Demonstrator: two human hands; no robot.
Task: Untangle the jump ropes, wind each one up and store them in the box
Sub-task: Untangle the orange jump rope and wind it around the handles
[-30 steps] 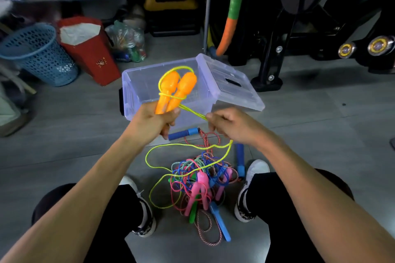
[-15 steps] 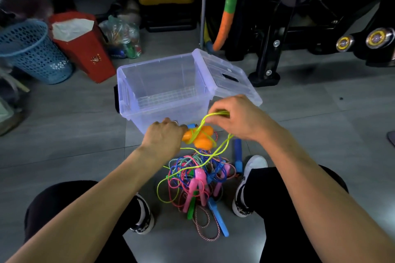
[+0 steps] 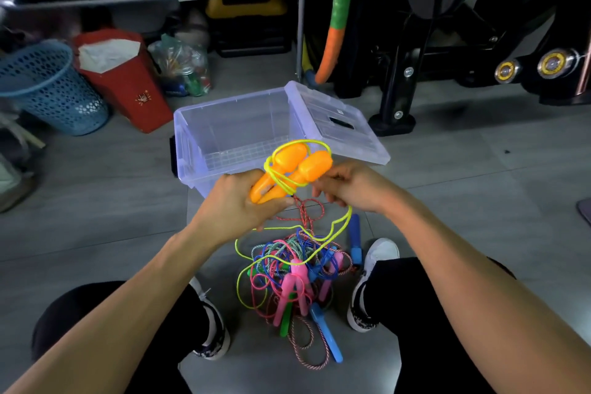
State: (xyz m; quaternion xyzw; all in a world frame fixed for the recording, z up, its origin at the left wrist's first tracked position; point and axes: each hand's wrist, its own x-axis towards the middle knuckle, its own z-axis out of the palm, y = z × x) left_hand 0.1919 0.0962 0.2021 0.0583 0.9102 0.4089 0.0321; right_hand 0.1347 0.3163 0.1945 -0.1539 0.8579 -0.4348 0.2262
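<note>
orange handles [image 3: 292, 174] with yellow rope [image 3: 332, 227] are back up in front of the box [image 3: 230, 134]; half a second ago they were low over the pile. another turn looks wrapped on, so winding goes on, maybe a third done. left hand [image 3: 238, 205] grips the handles' narrow ends, right hand [image 3: 348, 185] pinches the rope just beside the bulb ends. loose yellow tail drops into the tangled ropes [image 3: 297, 275] on the floor between the shoes. box open, nothing seen inside.

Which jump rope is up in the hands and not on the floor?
The yellow rope with orange handles. The left hand grips its handles, the right hand holds its cord; the other ropes lie tangled on the floor.
</note>
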